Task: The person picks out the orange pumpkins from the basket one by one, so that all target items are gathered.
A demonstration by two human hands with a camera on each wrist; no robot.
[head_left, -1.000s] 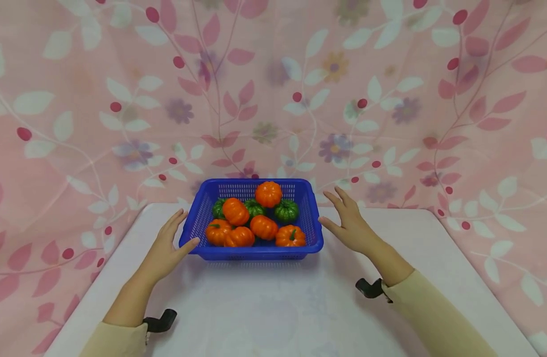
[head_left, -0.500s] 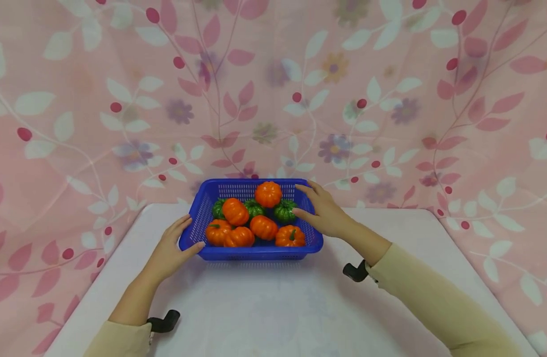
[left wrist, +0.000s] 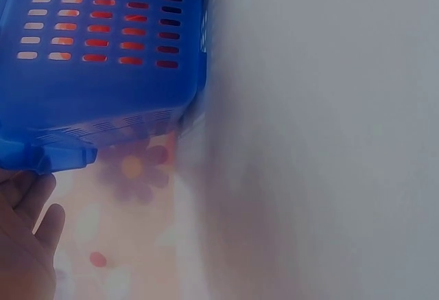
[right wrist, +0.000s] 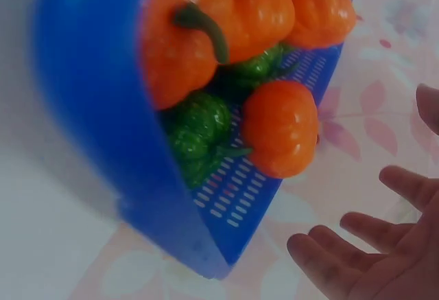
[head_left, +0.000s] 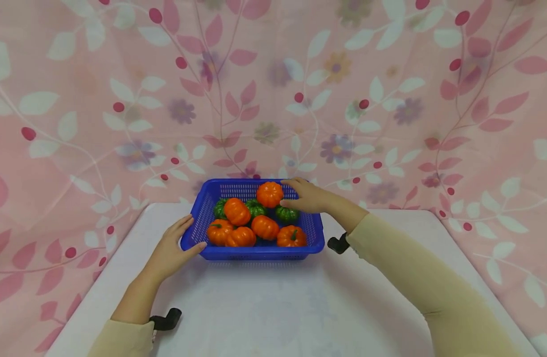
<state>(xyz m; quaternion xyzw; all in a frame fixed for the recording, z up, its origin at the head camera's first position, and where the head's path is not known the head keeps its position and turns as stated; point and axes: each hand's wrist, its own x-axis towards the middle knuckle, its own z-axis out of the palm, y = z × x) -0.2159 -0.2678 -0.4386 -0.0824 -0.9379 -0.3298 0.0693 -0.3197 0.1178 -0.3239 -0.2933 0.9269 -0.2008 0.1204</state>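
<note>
A blue slotted basket stands mid-table with several orange and green toy pumpkins in it. My left hand rests against its front left corner, thumb on the front rim, fingers straight along the side; the left wrist view shows the basket wall above the hand. My right hand hovers over the basket's back right, fingers spread, beside the topmost orange pumpkin and above a green pumpkin. From the right wrist, the hand holds nothing, a little apart from the orange pumpkin and the green one.
The basket sits toward the back of a white table. A pink floral cloth hangs close behind and wraps both sides. Black wrist mounts show under both sleeves.
My right hand moved left from beside the basket's right wall to above its back right corner, next to the top orange pumpkin. The left hand and the basket stayed put.
</note>
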